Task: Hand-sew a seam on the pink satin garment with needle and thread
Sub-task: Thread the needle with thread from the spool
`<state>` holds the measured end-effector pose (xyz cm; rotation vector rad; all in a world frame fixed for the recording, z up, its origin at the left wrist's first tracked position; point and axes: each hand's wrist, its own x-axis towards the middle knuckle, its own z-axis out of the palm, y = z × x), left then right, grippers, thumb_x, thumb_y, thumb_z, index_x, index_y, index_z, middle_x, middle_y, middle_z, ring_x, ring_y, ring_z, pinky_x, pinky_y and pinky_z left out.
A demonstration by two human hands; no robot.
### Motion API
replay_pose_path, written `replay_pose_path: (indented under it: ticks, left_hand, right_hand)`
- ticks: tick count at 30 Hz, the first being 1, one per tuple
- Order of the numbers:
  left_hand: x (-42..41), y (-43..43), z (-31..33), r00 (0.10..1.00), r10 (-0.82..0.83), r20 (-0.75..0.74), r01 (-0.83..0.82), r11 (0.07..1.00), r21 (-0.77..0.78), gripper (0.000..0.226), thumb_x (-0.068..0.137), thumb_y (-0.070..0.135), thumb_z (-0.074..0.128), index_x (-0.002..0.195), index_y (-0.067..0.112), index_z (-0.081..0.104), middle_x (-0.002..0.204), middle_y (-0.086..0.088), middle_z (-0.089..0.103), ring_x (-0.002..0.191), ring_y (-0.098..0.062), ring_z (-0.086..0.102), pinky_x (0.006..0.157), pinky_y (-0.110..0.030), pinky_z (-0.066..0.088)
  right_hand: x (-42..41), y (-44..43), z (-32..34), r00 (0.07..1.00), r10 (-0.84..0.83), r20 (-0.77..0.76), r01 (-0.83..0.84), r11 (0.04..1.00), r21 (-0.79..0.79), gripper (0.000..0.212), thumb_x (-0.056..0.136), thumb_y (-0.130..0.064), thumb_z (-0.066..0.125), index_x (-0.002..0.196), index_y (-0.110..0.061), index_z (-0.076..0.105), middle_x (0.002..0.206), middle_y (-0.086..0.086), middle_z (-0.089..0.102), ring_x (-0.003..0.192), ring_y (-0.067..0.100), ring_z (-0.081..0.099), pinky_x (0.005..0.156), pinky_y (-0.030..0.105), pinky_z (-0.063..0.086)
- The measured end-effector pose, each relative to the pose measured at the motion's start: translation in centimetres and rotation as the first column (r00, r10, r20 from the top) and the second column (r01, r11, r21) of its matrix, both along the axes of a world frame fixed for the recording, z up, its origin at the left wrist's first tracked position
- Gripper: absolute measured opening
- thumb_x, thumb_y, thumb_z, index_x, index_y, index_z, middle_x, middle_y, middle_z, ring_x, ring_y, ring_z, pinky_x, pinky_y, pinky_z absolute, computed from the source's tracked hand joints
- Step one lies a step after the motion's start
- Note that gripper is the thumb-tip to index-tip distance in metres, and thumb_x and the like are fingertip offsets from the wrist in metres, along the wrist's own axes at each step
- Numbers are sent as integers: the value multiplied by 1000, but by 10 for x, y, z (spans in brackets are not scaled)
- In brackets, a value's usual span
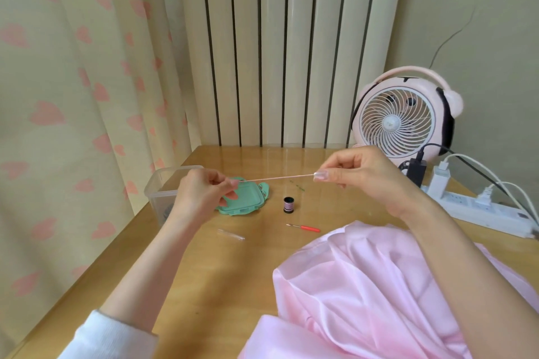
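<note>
Both hands, left hand (201,192) and right hand (364,175), pinch taut pink thread (277,177); spool (288,204) label seems unreadable.

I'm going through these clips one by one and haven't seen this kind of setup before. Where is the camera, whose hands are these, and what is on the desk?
There is no machine here. A camera worn on a person's head looks forward and down, so you see their own arms. The left hand and right hand pinch a length of pink thread stretched taut between them above the wooden desk. On the desk lie the pink satin garment, a small thread spool, a red-handled seam ripper, a green lid and a clear box. No needle is visible.
</note>
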<state>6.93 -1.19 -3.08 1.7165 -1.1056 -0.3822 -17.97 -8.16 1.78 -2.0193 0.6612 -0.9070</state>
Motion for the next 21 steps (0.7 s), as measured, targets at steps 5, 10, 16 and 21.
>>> replay_pose_path:
  ticks: [5,10,16,21]
  left_hand:
    - [13,4,4,995,98,8,-97,994,-41,17,91,19,62,78,9,66,66,5,65,40,4,50,42,-7,34]
    - [29,9,10,994,98,-42,-102,989,-103,19,88,26,67,70,18,68,60,8,68,44,-2,48,54,-24,37]
    - [31,12,15,991,103,-81,-115,979,-168,18,83,25,72,70,13,67,51,13,64,50,-3,50,50,-13,39]
    - [35,7,6,997,83,3,-83,997,4,17,87,26,67,73,18,71,62,12,70,45,3,53,63,-26,42]
  right_hand:
    - [-18,-15,1,995,-99,4,99,995,-6,7,73,-8,75,70,-13,71,52,-10,61,52,-2,48,56,8,39]
    - [-36,-30,0,978,-208,27,208,978,17,8,72,-5,76,70,-12,72,59,-6,63,53,-2,50,57,8,42]
    - [-56,-43,-2,954,-296,50,293,954,63,7,74,-2,75,80,-2,72,61,-8,66,53,-5,51,54,5,41]
    - [-53,-46,-4,919,-350,182,313,927,205,7,78,-3,71,76,-2,64,70,6,64,56,8,55,48,13,46]
